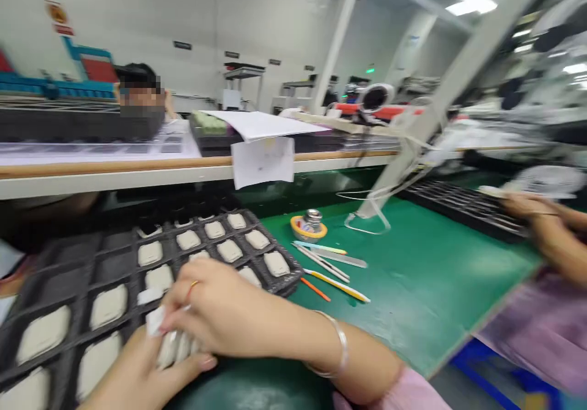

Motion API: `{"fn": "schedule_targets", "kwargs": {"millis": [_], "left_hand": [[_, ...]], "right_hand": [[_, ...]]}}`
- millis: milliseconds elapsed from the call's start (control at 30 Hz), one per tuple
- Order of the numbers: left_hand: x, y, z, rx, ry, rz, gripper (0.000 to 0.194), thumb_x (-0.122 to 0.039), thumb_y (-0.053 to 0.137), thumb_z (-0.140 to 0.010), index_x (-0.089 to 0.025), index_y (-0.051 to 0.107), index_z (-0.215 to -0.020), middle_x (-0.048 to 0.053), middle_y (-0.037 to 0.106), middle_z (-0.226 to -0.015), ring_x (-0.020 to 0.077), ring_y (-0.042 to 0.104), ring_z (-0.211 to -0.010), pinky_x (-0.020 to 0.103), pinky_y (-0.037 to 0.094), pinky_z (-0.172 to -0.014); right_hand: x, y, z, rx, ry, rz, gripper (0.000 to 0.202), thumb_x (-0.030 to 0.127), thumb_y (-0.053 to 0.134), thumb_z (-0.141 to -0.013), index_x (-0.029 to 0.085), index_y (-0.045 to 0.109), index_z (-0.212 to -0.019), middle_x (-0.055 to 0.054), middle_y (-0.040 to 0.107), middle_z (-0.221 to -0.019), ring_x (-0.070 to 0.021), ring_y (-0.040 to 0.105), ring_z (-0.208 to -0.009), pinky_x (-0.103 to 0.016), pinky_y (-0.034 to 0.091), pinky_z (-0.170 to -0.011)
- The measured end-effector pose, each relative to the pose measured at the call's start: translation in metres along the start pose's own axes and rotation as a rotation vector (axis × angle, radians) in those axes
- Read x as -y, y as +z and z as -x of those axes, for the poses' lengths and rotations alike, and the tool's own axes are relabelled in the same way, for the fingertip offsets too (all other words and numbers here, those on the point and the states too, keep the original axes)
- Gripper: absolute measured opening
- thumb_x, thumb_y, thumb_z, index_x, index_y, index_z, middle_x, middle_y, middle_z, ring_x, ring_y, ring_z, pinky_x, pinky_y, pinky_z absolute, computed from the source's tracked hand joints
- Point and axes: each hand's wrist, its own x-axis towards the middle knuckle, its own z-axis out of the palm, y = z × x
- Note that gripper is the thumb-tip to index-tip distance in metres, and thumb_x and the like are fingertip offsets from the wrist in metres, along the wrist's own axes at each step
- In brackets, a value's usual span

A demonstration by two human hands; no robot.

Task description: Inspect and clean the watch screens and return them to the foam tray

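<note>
The person's left hand (140,370) was closed around a row of pale pieces (169,349), while the right hand (206,300), above it, had its thumb and fingertips pinched together on a small white piece (155,321). Both hands were over the near edge of a black compartment tray (62,288), at the left of the bench. Rounded, off-white blocks (109,306) sat in many of its compartments.

The bench wore a smooth green surface (413,288), faintly shiny. Just right of the tray lay a loose cluster of slim tools: a yellow-and-white stick (337,285), a short orange stick (315,289) and some paler ones. Behind them stood a yellow-rimmed dish (308,230) with a metal-topped container in it.

A long shelf (114,175) ran across the back, white sheets (275,124) lying on it and one hanging over its edge. Beyond it I saw a person in a dark cap (137,73), against a grey wall. At far right, blurred, a co-worker's hands (527,205) worked by another black tray (458,205). A slanting white post (398,165) rose between, under bright ceiling lights (472,2).
</note>
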Motion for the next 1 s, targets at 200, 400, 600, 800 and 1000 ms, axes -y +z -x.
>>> {"fn": "schedule_targets", "kwargs": {"millis": [200, 400, 600, 800, 1000], "left_hand": [[0.002, -0.012, 0.015, 0.139, 0.003, 0.090, 0.069, -0.044, 0.073, -0.077, -0.027, 0.044, -0.137, 0.004, 0.066, -0.113, 0.0259, 0.060, -0.102, 0.036, 0.048, -0.089], [-0.002, -0.015, 0.017, 0.174, -0.034, 0.081, 0.058, -0.050, 0.076, -0.074, -0.026, 0.051, -0.121, 0.001, 0.061, -0.099, 0.0214, 0.057, -0.089, 0.031, 0.045, -0.076], [-0.006, -0.011, 0.014, 0.154, 0.160, 0.201, 0.027, -0.033, 0.073, -0.079, -0.023, 0.061, -0.101, 0.001, 0.061, -0.111, 0.0218, 0.056, -0.109, 0.031, 0.044, -0.095], [-0.006, -0.013, 0.020, 0.160, -0.001, 0.093, 0.062, -0.049, 0.076, -0.075, -0.024, 0.051, -0.126, 0.000, 0.063, -0.096, 0.0222, 0.059, -0.089, 0.032, 0.048, -0.077], [-0.005, -0.014, 0.018, 0.163, 0.058, 0.163, 0.055, -0.044, 0.076, -0.077, -0.025, 0.054, -0.123, 0.000, 0.063, -0.104, 0.0214, 0.059, -0.096, 0.031, 0.048, -0.082]], "right_hand": [[-0.019, -0.003, 0.002, -0.089, 0.245, -0.237, 0.008, 0.013, 0.066, -0.090, 0.018, 0.066, -0.083, -0.002, 0.065, -0.085, -0.0161, 0.061, -0.083, -0.027, 0.049, -0.075], [-0.022, -0.004, 0.002, -0.306, 0.242, -0.289, 0.014, 0.014, 0.058, -0.094, 0.019, 0.061, -0.082, 0.000, 0.064, -0.079, -0.0135, 0.058, -0.071, -0.025, 0.046, -0.065], [0.006, 0.004, 0.009, -0.110, -0.042, -0.145, 0.010, 0.019, 0.059, -0.096, 0.018, 0.065, -0.087, -0.004, 0.064, -0.086, -0.0178, 0.059, -0.081, -0.028, 0.051, -0.072], [-0.010, 0.005, 0.009, -0.111, 0.063, -0.082, 0.013, 0.011, 0.058, -0.093, 0.018, 0.065, -0.084, -0.004, 0.062, -0.082, -0.0189, 0.060, -0.080, -0.029, 0.052, -0.069], [-0.005, 0.008, 0.009, -0.240, 0.048, -0.191, 0.012, 0.015, 0.056, -0.097, 0.020, 0.064, -0.089, -0.003, 0.063, -0.083, -0.0166, 0.060, -0.079, -0.029, 0.051, -0.071]]}}
